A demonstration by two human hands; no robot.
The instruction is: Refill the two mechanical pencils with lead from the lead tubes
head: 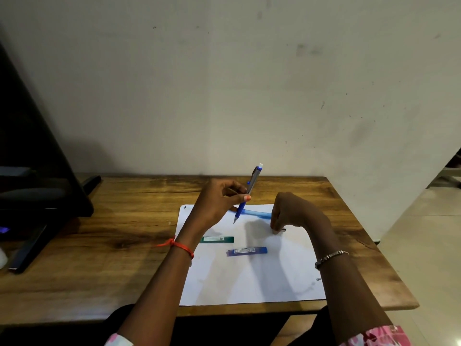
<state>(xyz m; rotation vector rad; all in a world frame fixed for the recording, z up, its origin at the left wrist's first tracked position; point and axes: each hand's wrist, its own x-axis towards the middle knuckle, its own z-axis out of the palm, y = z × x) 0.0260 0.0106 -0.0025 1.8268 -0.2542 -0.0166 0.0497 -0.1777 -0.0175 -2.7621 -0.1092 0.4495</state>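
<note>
Setting: a wooden table [119,221] is set against a pale, scuffed wall [249,83]. A white paper sheet [249,283] is laid on the right half of the table. A dark stand [37,196] is seen at the far left.

Left hand [217,203]: raised above the sheet's far edge, with the fingers curled. A grey-and-blue mechanical pencil [249,188] is pinched between thumb and fingertips. It is held steeply tilted, tip down just over the paper and white cap end uppermost. An orange thread [178,245] is tied at this wrist.

Right hand [291,211]: fingers are bent downward, with the tips brought together on the paper. A small dark piece [283,230] is pinched there, and what it is cannot be told. A silver bracelet [330,255] is worn on this wrist.

A translucent blue pencil [259,214] is laid flat on the sheet between the hands, partly hidden by both. A green lead tube [217,239] and a blue lead tube [247,251] are laid flat nearer the person, slightly apart.
</note>
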